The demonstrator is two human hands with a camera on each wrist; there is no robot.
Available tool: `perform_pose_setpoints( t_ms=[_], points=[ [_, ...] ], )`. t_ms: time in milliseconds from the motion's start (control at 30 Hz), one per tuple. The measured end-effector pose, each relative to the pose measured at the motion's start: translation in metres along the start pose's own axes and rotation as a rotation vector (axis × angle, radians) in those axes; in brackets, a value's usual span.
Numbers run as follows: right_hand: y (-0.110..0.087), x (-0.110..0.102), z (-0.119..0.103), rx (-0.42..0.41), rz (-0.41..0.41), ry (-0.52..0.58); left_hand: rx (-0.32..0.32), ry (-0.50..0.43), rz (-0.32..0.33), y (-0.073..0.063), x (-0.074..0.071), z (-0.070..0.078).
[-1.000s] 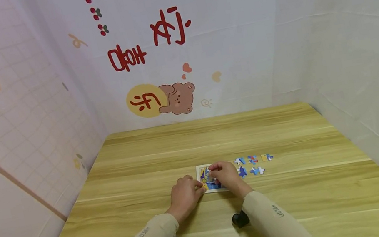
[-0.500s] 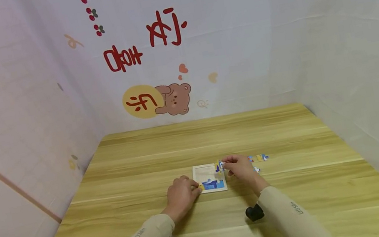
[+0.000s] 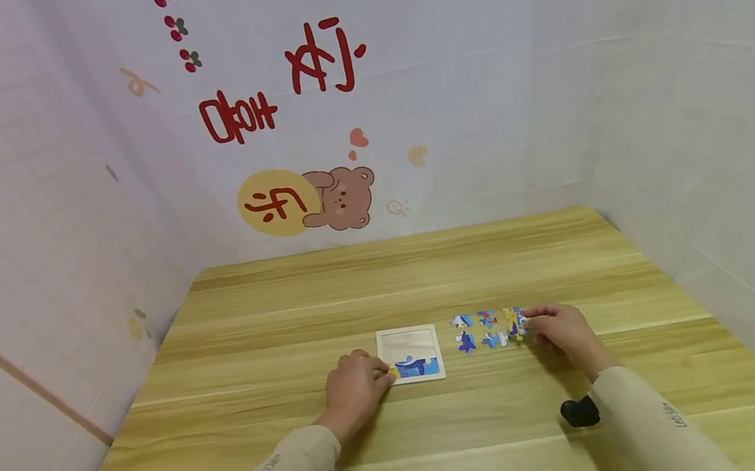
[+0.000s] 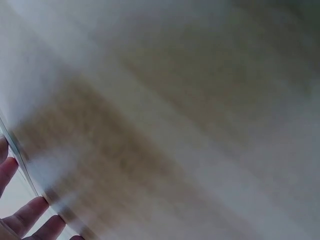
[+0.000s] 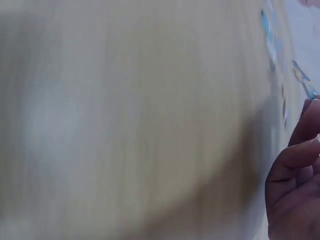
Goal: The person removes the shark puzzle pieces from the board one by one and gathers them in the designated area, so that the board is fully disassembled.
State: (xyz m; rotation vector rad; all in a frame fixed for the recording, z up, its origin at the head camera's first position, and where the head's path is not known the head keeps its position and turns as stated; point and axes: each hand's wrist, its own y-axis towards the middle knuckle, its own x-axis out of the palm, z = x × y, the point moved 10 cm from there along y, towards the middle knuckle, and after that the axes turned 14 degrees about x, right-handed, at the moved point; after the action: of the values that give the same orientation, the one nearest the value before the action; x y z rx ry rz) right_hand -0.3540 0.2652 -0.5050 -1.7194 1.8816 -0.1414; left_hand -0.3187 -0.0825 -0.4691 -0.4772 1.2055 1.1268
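Note:
A shallow white-rimmed puzzle tray [image 3: 405, 331] lies on the table in the head view, with blue and yellow pieces fitted along its near edge. At its near left corner my left hand [image 3: 354, 387] rests, thumb and index fingertip right at the rim. The left wrist view shows that hand's fingertips [image 4: 37, 202] spread on the tabletop. To the right, my right hand [image 3: 563, 331] pinches a yellow, blue and white puzzle piece [image 3: 518, 323] by its edge, over the end of the loose pieces. That held piece [image 5: 304, 80] appears tilted in the right wrist view.
Between the tray and my right hand lie several loose puzzle pieces [image 3: 465, 342] in two rows. The wooden table [image 3: 327, 295] meets printed cloth walls [image 3: 457, 87] at the back and sides. Black wrist cameras [image 3: 580, 412] hang under both sleeves.
My right hand has lifted the puzzle piece from over the tray and carried it right, past the loose pieces. My left hand stays at the tray's corner; the head view has shifted slightly.

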Motion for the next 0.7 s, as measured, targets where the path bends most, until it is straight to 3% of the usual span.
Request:
perform_pose_setpoints(
  t_ms=[200,700],
  points=[
    [0.006,-0.009,0.013,0.044,0.002,-0.012,-0.004,-0.004,-0.004,-0.001,-0.002,-0.004],
    [-0.005,-0.006,0.005,-0.012,0.031,-0.022,0.003,0.001,-0.003,0.001,0.001,-0.002]
  ],
)
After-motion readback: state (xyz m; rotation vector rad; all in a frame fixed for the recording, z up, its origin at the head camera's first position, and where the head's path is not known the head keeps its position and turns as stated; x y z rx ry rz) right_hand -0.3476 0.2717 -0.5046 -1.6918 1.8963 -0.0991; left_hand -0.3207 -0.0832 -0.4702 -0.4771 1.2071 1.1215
